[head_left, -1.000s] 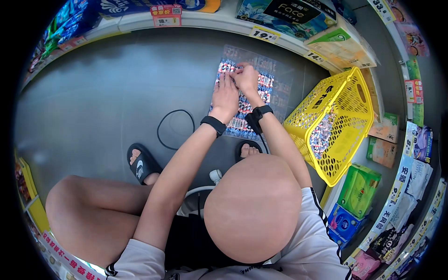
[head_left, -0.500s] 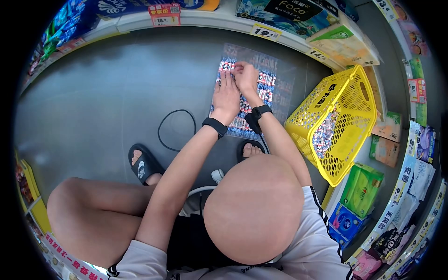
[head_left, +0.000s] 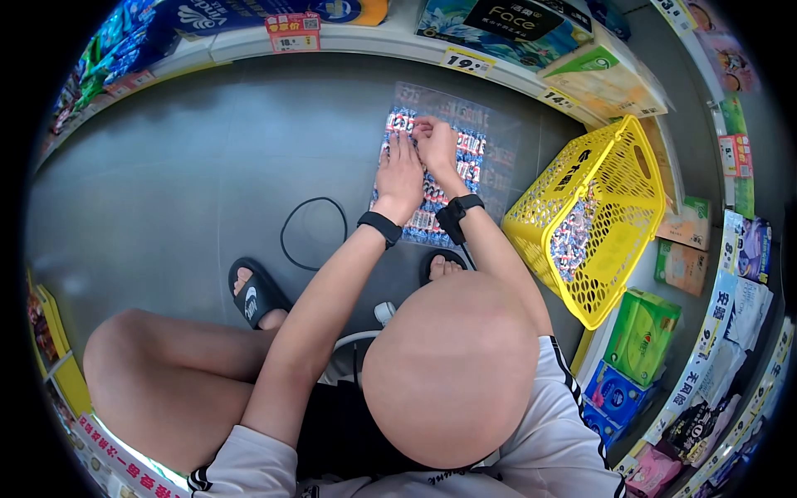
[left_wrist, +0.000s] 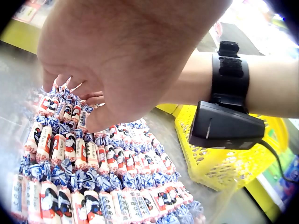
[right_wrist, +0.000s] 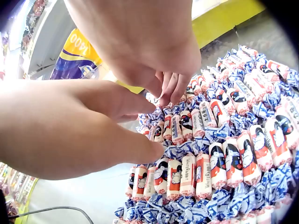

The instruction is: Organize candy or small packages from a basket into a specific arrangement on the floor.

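White Rabbit candies in red, white and blue twist wrappers lie in rows on a clear plastic sheet on the floor. My left hand rests on the left part of the rows, its fingers straight and together; the thumb points at the candies in the right wrist view. Beside its fingertips, my right hand bends its fingers down onto the far rows. Its fingertips bunch around a wrapped candy at its blue twisted end, most of that candy hidden under the fingers.
A yellow basket with more candies in it stands tilted at the right, beside shelves of tissue packs. A shelf edge with price tags runs along the far side. A black cable loop lies on the floor near a sandal.
Both hands stay over the same far rows. The right hand's fingers shift slightly, and the whole view moves a little.
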### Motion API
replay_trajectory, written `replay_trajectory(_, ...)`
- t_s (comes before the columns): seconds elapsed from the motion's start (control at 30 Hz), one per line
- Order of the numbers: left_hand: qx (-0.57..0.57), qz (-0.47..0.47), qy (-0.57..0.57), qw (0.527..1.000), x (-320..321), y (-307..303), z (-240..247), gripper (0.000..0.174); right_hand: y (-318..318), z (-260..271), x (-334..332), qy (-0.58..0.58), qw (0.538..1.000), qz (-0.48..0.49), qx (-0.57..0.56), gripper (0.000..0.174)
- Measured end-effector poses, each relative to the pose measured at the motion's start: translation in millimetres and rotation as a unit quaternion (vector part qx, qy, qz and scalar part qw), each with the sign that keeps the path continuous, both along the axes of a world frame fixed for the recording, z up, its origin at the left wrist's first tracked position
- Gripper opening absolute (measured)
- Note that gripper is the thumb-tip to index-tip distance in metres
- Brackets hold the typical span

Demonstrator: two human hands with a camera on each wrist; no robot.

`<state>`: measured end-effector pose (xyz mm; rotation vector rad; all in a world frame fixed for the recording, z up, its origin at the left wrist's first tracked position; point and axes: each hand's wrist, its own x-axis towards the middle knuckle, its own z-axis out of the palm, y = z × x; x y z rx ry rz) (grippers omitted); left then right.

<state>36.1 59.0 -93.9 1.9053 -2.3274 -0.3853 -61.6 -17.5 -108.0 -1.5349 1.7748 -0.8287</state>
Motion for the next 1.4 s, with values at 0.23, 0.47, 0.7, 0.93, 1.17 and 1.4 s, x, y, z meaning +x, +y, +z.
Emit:
replay_trajectory(0.23,0.018,-0.023,-0.001,1.000,5.0,7.9,27.6,0.069,13.3,21.4,-11.8,0.029,0.999,0.022,0.005,0.019)
replay_trajectory(0.47,0.017,-0.041,0.091,0.995,11.7,16.9,50.6,0.039,38.8,51.8,-35.1,0.039,0.995,0.087,0.003,0.018)
replay_trajectory(0.7,0.019,-0.054,0.153,0.987,15.0,19.7,68.7,0.020,74.1,95.3,-58.9,0.092,0.983,0.158,-0.004,0.019)
replay_trajectory(0.93,-0.034,-0.181,0.198,0.963,10.4,19.4,88.9,0.030,113.0,159.7,-73.5,0.191,0.966,0.166,-0.054,0.017)
replay_trajectory(1.17,-0.040,-0.239,0.303,0.922,-25.4,29.1,142.1,0.026,144.2,208.6,-97.8,0.181,0.961,0.179,-0.109,0.015)
replay_trajectory(1.4,-0.122,-0.277,0.327,0.895,-72.2,43.5,174.9,0.020,170.7,234.8,-142.4,0.161,0.971,0.067,-0.164,0.013)
